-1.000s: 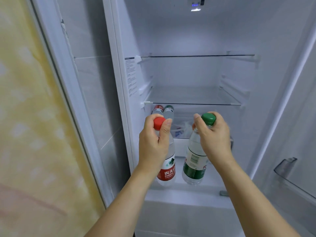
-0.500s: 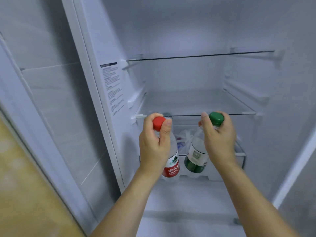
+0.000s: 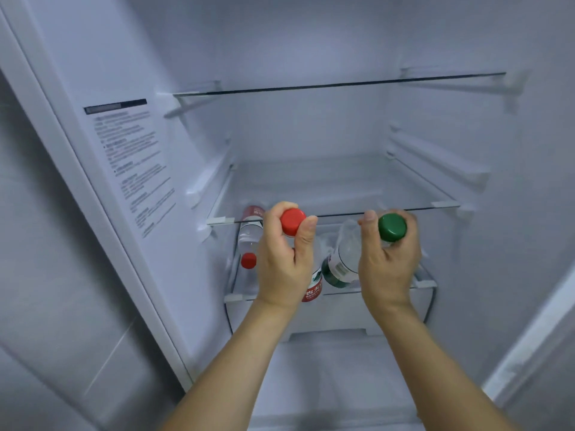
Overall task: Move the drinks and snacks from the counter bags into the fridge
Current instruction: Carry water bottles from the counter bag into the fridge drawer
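Standing open, the fridge [image 3: 311, 57] fills the view, its glass shelves [image 3: 342, 85] bare at the top and middle. Both forearms reach straight in from below, side by side and apart. The left hand [image 3: 284, 262] curls round the neck of a bottle with a red label [image 3: 314, 290], thumb and fingers closed just under the red cap [image 3: 292, 221]. The right hand [image 3: 389, 265] grips the neck of a bottle with a green label [image 3: 339, 269] the same way, below its green cap [image 3: 392, 227]. Both bottles hang tilted over the lower shelf [image 3: 423, 283], bottoms pointing inward. Another red-capped bottle [image 3: 249, 244] already lies on that shelf at the left.
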`<state>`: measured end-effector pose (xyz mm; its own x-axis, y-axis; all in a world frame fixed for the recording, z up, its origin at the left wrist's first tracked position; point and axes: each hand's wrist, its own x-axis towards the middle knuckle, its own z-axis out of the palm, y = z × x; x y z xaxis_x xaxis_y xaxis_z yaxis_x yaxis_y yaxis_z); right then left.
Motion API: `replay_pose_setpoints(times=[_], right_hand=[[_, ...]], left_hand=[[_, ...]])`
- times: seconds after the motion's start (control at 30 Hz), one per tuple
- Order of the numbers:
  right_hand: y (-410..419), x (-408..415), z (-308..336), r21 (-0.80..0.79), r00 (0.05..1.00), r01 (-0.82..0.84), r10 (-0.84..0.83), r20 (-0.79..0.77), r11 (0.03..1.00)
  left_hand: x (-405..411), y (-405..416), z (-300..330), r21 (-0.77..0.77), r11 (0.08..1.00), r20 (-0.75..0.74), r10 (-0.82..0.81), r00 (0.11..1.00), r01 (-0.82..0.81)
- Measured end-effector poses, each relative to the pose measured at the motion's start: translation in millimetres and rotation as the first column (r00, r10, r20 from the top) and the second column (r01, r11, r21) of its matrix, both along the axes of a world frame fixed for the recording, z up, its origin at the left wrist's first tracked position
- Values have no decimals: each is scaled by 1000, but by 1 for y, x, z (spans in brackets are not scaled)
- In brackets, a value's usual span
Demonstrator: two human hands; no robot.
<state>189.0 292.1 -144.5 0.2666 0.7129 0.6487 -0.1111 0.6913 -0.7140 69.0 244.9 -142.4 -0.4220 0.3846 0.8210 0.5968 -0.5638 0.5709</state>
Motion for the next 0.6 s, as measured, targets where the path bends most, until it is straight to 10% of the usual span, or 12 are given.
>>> replay_pose_setpoints(times=[0.6], right_hand=[[30,6,-34,37,988,-153,154,-31,988]], left_hand=[[8,26,-4,-32,997,-145,-73,987,69]])
